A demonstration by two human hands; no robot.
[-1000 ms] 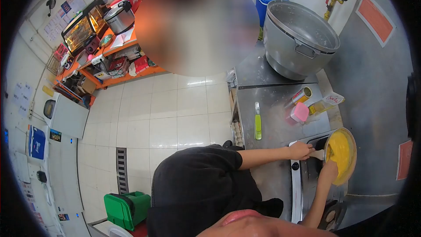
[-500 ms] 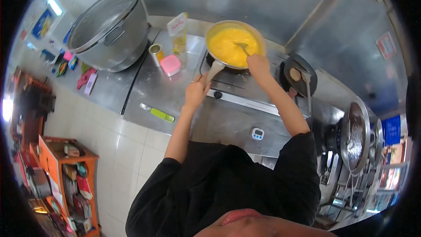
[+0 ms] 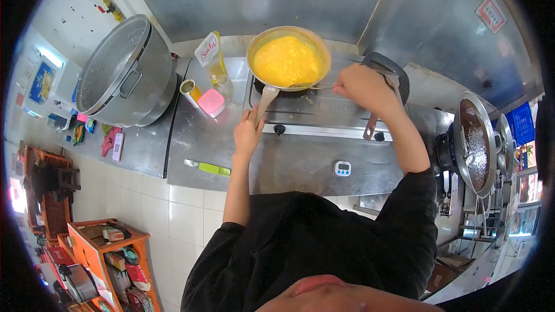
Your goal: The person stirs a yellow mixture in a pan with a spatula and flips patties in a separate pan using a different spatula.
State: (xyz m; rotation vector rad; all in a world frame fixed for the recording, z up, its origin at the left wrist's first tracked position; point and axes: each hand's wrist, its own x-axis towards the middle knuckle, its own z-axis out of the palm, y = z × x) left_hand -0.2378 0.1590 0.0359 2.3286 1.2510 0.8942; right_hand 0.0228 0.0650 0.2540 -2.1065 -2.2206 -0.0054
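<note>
Steel counter [image 3: 295, 164] | pan [image 3: 293, 32]: yellow mixture [image 3: 286, 62] | left hand [image 3: 247, 137] grips handle [image 3: 267, 101]; right hand [image 3: 365, 88] grips utensil [image 3: 315, 87]

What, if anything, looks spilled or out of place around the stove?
A small yellowish fleck lies on the stovetop, outside the frying pan; it may be a stray bit of the yellow food inside. Nothing else stands out.

Shows metal tabletop [image 3: 289, 173], seam [image 3: 173, 138] at left. Left of seam, carries big pot [image 3: 141, 95], pink cloth [image 3: 108, 140], white QR card [image 3: 118, 147]. Right of it, bears open can [image 3: 191, 93], pink-lidded tub [image 3: 211, 103] and pouch [image 3: 211, 55] close together, green-handled tool [image 3: 211, 168], timer [image 3: 342, 168], stove [image 3: 329, 132].
</note>
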